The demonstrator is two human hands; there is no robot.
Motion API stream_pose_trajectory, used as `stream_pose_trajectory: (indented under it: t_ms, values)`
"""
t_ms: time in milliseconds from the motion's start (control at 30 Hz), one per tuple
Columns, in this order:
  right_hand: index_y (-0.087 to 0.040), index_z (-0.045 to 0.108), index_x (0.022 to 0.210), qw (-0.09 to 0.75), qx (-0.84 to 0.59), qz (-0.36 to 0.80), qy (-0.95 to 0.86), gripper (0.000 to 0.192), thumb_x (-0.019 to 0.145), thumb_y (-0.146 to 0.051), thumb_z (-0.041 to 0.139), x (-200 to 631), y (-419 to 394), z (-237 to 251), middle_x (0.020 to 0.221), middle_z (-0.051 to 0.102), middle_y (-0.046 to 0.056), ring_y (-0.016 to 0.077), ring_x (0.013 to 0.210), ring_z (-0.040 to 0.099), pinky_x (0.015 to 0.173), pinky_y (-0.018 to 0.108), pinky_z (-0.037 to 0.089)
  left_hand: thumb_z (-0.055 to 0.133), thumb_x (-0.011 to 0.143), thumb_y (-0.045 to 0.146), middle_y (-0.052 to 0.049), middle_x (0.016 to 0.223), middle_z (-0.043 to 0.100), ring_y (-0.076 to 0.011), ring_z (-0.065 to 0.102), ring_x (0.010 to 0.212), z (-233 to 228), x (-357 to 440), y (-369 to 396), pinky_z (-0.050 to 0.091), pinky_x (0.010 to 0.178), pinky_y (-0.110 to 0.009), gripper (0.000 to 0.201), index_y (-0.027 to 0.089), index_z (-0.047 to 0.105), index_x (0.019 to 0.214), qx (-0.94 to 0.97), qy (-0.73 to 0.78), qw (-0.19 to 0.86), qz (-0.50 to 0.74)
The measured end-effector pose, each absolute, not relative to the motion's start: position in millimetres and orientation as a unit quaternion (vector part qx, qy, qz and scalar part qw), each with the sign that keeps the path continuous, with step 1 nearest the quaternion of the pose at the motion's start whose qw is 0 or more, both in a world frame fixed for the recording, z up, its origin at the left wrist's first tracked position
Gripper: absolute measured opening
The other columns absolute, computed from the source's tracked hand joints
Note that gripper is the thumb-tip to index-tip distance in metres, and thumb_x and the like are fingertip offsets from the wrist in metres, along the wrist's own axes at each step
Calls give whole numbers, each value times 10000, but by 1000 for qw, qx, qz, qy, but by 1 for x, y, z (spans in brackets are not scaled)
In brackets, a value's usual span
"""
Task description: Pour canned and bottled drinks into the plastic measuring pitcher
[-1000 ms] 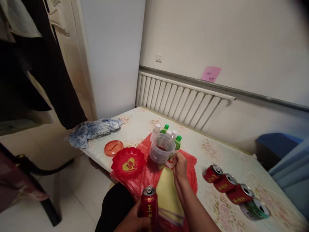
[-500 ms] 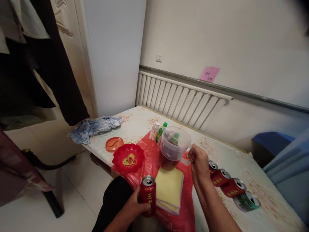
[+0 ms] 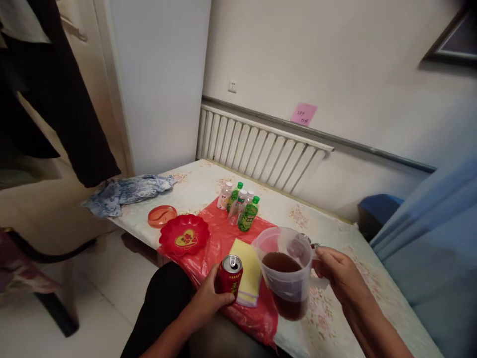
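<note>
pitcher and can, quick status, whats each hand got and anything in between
Left hand gripping upright opened red can. Right hand holding clear pitcher by its handle, off the table, dark liquid inside. Yellow pad lies between them on red plastic sheet.

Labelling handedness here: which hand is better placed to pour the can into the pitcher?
Left. The left hand already grips the opened red can; the right hand is occupied holding the pitcher by its handle.

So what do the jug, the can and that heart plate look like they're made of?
The jug looks like clear, slightly cloudy plastic: the dark liquid shows through its wall. The can looks like metal, with a shiny silver top and a printed red side. The heart plate is probably glossy red plastic, with a scalloped rim.
</note>
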State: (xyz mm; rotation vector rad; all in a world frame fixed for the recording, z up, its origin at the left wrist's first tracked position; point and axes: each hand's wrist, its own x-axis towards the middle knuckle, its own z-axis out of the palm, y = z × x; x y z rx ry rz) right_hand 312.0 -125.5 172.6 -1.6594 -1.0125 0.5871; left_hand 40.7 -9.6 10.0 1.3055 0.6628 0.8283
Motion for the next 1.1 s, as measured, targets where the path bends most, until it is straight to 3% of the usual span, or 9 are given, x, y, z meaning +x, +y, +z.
stream_pose_trajectory:
  t_ms: [200,567,1100]
  values:
    - [-201,471,508,466,-721,225,-461,508,796,-611,552,327,-157,176,446,447,-29,107,455,356,494,259,267,730,544,120,-110,1354,548,-322,470,1281,9,59,-16,343,1105,-438,887,172,399,1365,608,328,635,346]
    - [-219,402,541,426,-735,252,-464,523,751,-677,545,331,-176,189,497,275,-77,90,471,215,460,243,175,704,535,89,-92,1295,575,-299,513,1226,31,75,-25,367,1077,-408,771,181,449,1258,645,320,613,325]
    - [-217,396,566,329,-748,240,-524,454,828,-576,491,322,-178,206,529,294,-59,104,503,249,468,245,212,730,561,104,-109,1288,564,-302,504,1222,32,75,-32,360,1079,-453,774,196,446,1275,681,315,579,318]
